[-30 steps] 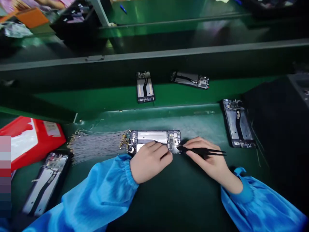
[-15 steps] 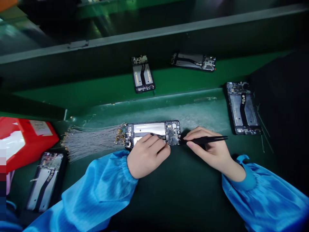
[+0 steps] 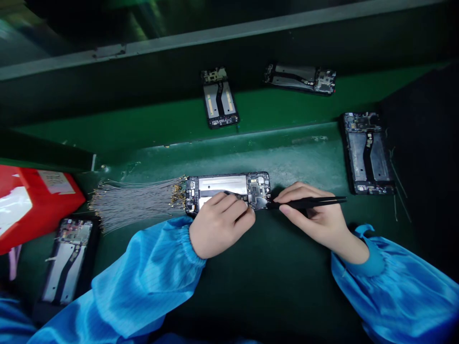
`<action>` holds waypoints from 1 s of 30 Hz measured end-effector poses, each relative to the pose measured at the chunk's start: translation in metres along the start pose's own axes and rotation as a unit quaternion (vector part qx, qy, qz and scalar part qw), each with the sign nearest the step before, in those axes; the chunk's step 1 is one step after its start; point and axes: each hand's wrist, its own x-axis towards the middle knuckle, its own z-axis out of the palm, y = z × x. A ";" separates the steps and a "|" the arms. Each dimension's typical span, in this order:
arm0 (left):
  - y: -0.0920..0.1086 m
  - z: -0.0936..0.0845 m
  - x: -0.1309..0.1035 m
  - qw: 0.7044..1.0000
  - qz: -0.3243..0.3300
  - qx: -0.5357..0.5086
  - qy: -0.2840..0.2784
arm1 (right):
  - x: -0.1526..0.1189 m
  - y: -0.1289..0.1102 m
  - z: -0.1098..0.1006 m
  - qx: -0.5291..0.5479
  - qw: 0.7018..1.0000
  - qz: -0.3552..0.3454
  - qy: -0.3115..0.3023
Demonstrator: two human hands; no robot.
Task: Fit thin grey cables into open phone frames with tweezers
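An opened phone body [image 3: 223, 183] lies sideways on the green bench, its metal plate and circuit board showing. My left hand [image 3: 221, 224] rests over its near edge with curled fingers; what the fingertips hold, if anything, is hidden. Black tweezers [image 3: 308, 202] are gripped in my right hand [image 3: 315, 220], just right of the phone, their tips at the right end of its board. A bundle of thin grey cables with gold ends [image 3: 136, 203] lies against the phone's left end, partly beside my left sleeve.
Two more opened phones [image 3: 220, 99] [image 3: 301, 79] lie on the back ledge. Another phone [image 3: 368, 155] sits at the right beside loose cables, and one [image 3: 66, 263] at the lower left. Near it is a red bag [image 3: 39, 210]. A dark panel stands at the right.
The tweezers' tips have moved slightly left, onto the right end of the phone's board. My left hand stays on the phone. The whole view has shifted a little.
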 end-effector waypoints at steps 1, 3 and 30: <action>0.000 0.000 0.000 1.000 0.000 0.000 0.001 | 0.000 0.000 0.000 0.001 1.000 -0.001 -0.001; 0.000 0.000 0.000 1.000 0.002 -0.001 0.001 | 0.000 0.000 0.000 -0.001 1.000 -0.006 -0.003; -0.007 0.012 0.005 0.988 -0.088 -0.129 -0.015 | 0.028 0.001 -0.004 -0.152 0.975 -0.070 -0.148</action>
